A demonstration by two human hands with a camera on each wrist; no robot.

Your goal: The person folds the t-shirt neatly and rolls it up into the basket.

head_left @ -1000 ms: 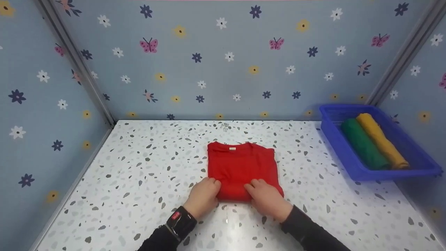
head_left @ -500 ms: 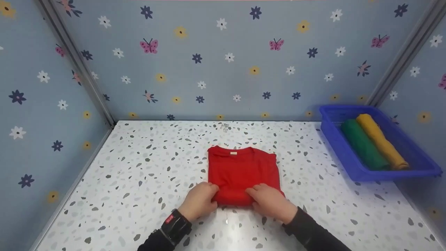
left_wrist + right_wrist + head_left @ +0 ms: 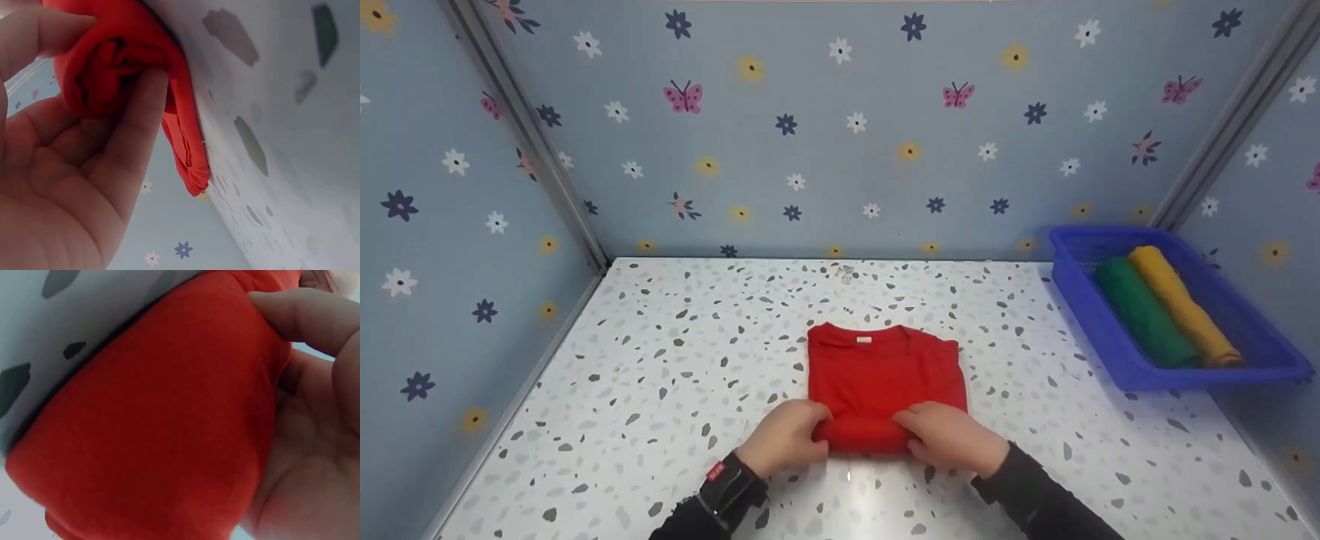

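Observation:
A red shirt (image 3: 877, 375) lies folded on the table, its neckline with a small white label at the far side. The near edge is rolled up, and the left wrist view shows the coiled end of the roll (image 3: 101, 84). My left hand (image 3: 786, 439) grips the roll's left end, one finger along the coil opening and another digit on the outside. Toward the other end, my right hand (image 3: 952, 435) pinches the roll; in the right wrist view the red cloth (image 3: 157, 410) covers much of the frame and hides part of that hand.
A blue plastic basket (image 3: 1117, 367) stands at the right, holding a rolled green cloth (image 3: 1147, 311) and a rolled yellow cloth (image 3: 1185, 304). Flower-patterned walls (image 3: 855, 150) enclose the speckled white table (image 3: 682, 360) at the back and both sides.
Both hands and the red shirt have shifted a little toward the near edge. The hands keep hold of the rolled part. The basket and its cloths stay put.

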